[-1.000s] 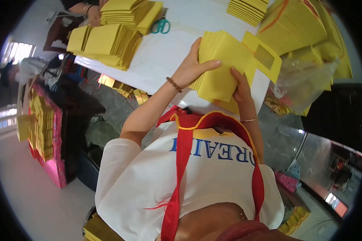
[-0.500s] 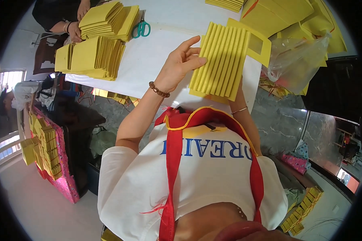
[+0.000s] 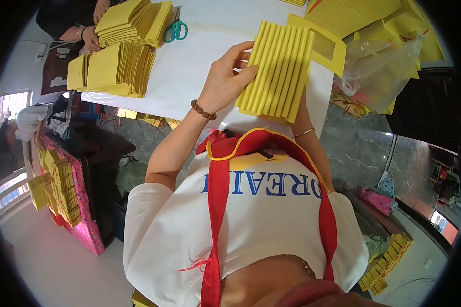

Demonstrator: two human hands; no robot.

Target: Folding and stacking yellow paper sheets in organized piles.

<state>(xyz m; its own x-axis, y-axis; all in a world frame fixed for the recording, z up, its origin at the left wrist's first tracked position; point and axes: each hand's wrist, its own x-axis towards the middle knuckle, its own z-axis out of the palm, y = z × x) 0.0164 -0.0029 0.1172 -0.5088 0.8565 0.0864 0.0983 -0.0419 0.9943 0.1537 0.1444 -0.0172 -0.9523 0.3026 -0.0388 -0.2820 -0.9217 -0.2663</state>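
A stack of folded yellow paper (image 3: pixel 276 71), its rounded folds lying side by side like tubes, is tilted up above the near edge of the white table. My left hand (image 3: pixel 228 74) is closed on its left edge, thumb on top and the other fingers bent at the side and behind. From the right, my right hand (image 3: pixel 303 108) reaches under the stack and supports it; its fingers are hidden by the paper. Just behind the stack's right side lies a flat yellow piece with a rectangular window (image 3: pixel 338 59).
Two piles of folded yellow paper (image 3: pixel 112 69) stand at the table's left, where another person's hands (image 3: pixel 90 38) touch them. Teal-handled scissors (image 3: pixel 175 30) lie beside these. Larger yellow sheets (image 3: pixel 353 15) and a clear plastic bag (image 3: pixel 379 77) crowd the right end of the white table (image 3: pixel 205 46).
The stack has shifted slightly left and tipped. My left index finger, stretched out before, has bent in against the stack's edge. My right hand stays behind it.
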